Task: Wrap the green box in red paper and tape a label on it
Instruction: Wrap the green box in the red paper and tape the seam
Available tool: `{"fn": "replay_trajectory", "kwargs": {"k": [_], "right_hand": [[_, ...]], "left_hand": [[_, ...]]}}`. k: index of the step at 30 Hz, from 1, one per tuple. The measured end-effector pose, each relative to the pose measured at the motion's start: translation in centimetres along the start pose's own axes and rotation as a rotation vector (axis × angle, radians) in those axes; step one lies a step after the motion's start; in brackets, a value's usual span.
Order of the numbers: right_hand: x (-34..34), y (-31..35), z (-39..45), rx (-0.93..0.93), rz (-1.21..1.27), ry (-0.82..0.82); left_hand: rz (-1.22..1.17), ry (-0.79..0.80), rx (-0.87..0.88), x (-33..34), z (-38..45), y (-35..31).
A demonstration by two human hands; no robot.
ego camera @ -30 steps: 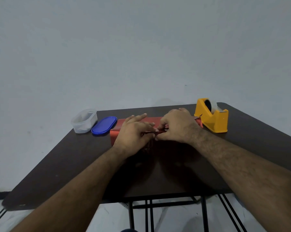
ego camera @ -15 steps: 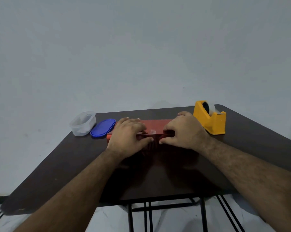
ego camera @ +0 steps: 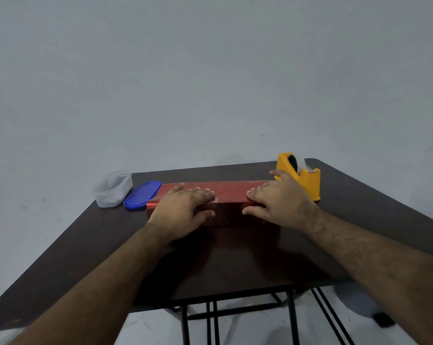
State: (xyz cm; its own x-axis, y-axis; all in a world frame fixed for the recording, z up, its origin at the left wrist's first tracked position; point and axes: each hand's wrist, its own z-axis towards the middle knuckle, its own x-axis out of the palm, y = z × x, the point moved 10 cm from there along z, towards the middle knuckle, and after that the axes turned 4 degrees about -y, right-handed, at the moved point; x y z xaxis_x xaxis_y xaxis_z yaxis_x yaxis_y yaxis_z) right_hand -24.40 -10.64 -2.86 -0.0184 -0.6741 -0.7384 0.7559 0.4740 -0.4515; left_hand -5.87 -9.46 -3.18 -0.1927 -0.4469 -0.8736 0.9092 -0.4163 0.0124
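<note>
- Your left hand (ego camera: 183,210) lies flat, palm down and fingers spread, on the left part of the box (ego camera: 229,195); it presses rather than grips.
- Your right hand (ego camera: 280,205) lies the same way on the right part, fingers on the top face and thumb down the near side. The two hands sit apart, with a bare stretch of red paper (ego camera: 231,212) between them.
- The box rests on the table (ego camera: 359,220), toward its far edge, with its long axis running left to right across your view, directly ahead of both hands.
- Neither hand is nearer to it: both are touching it. The right hand is the one closer to the yellow tape dispenser (ego camera: 302,178), which stands just beside the right end of the box, so I judge any reach for tape falls to that hand.
- The box shows only glossy red paper, no green. A small pale glint near the top near edge, by your left fingertips, may be tape; it is too small to say.
- No label is visible on the wrapping.
</note>
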Motion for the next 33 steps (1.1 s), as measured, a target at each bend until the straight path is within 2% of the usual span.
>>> {"fn": "replay_trajectory", "kwargs": {"k": [3,6,9,11,14,16,19,21,25,27,30,33], "right_hand": [[-0.4,-0.7,-0.6,0.018,-0.031,-0.108],[-1.7,-2.1,-1.8,0.038,-0.041,-0.283],[-3.4,-5.7,-3.0,0.240,0.099,-0.421],[-3.5,-7.8,-2.7,0.368,0.265,-0.438],[-2.6,-6.9,0.7,0.304,0.385,-0.307],[-0.5,-4.4,2.8,0.214,0.472,-0.066],[4.0,-1.3,2.3,0.108,0.369,0.400],[5.0,-1.0,0.9,0.077,0.337,0.493],[4.6,-2.4,-0.4,0.065,0.286,0.465],[3.4,-4.2,-0.8,0.093,0.302,0.374],[0.9,-9.0,-1.8,0.349,0.438,0.093],[1.2,-15.6,-3.3,0.733,0.312,-0.007]], "left_hand": [[-0.012,0.014,-0.012,0.0,0.0,-0.1],[-0.018,0.021,-0.026,0.0,-0.2,-0.1],[-0.015,-0.007,-0.053,-0.6,-0.4,0.1],[-0.017,-0.048,-0.045,-1.3,0.1,-0.5],[0.012,-0.058,0.037,-1.2,1.6,-2.9],[0.039,0.009,0.095,0.0,2.5,-4.4],[0.050,0.134,0.110,1.8,2.6,-4.9],[0.044,0.150,0.114,2.0,2.2,-4.8],[0.009,0.146,0.103,1.5,2.1,-5.0],[-0.062,0.123,0.045,0.9,2.6,-4.8],[-0.119,0.029,-0.020,-0.8,4.1,-5.5],[-0.109,0.033,0.034,-0.6,7.1,-8.9]]}}
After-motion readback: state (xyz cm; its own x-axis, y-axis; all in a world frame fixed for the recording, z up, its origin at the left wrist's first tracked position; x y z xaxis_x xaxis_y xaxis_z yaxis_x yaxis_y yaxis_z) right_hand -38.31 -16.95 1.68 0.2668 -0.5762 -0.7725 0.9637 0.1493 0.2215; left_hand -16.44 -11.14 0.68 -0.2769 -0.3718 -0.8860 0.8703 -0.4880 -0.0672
